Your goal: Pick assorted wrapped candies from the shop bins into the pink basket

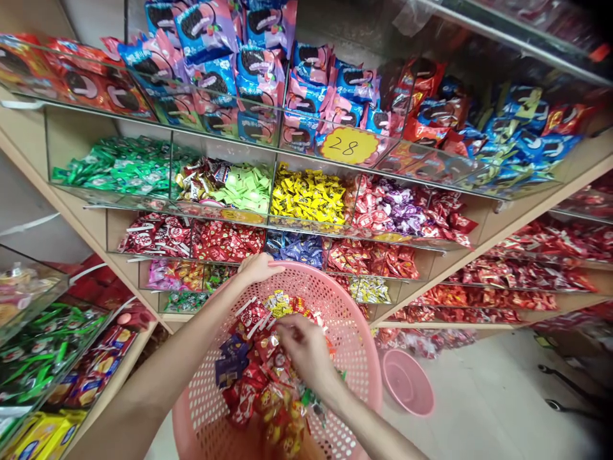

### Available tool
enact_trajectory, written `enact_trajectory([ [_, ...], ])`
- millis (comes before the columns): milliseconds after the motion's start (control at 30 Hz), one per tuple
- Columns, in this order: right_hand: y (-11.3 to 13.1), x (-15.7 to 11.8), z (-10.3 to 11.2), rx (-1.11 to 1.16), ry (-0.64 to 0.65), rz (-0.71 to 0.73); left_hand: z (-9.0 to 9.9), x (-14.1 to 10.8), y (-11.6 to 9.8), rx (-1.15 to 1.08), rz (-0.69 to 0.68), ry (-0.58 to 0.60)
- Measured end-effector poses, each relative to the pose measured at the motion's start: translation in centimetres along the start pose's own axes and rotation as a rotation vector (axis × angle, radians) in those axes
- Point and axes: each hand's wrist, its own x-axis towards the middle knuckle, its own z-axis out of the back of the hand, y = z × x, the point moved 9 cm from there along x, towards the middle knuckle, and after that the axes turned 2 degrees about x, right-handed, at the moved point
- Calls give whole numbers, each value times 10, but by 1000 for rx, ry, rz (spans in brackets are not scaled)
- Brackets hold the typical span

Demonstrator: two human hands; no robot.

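The left hand (258, 268) holds a round pink mesh plastic basket (352, 338), and the right hand (306, 348) digs in it.

The left fingers (268, 267) lie close together, curled over the rim. The right fingers (292, 326) bunch down into the heap of shiny red, yellow and blue sweet packets (258, 377) (I cannot tell if they pinch one). Clear glass bins of wrapped sweets (309, 197) stand just past the basket, and a small pink plastic bowl (407, 382) sits on the floor.

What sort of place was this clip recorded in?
Probably a bulk candy shop: glass bins of loose wrapped sweets line the shelves, a yellow sign reads 28, and a pink plastic basket holds an assortment of sweets.
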Motion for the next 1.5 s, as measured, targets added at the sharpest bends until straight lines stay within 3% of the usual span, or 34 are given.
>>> enact_trajectory([
  [67, -7, -12, 55, -26, -197, -21, -1, 0, 3, -4, 7, 4],
  [167, -42, -50, 136, -70, -561, -123, -2, 1, 5, -11, 15, 12],
  [233, -77, -82, 170, -97, -737, -272, -2, 3, 2, -11, 8, 15],
  [300, -108, -107, 182, -28, -795, -395, -3, 5, -4, -11, -5, 19],
  [367, -132, -124, 174, 152, -794, -490, -4, 7, -13, -11, -22, 28],
  [433, -144, -131, 153, 395, -745, -562, -5, 10, -23, -10, -41, 39],
  [567, -145, -135, 117, 705, -653, -631, -11, 14, -41, -5, -81, 63],
  [967, -163, -169, 127, 644, -774, -611, -39, 26, -83, 34, -170, 126],
  [1267, -160, -164, 127, 655, -794, -588, -41, 31, -83, 53, -182, 124],
  [1500, -166, -155, 126, 667, -776, -583, -43, 36, -72, 53, -156, 128],
])
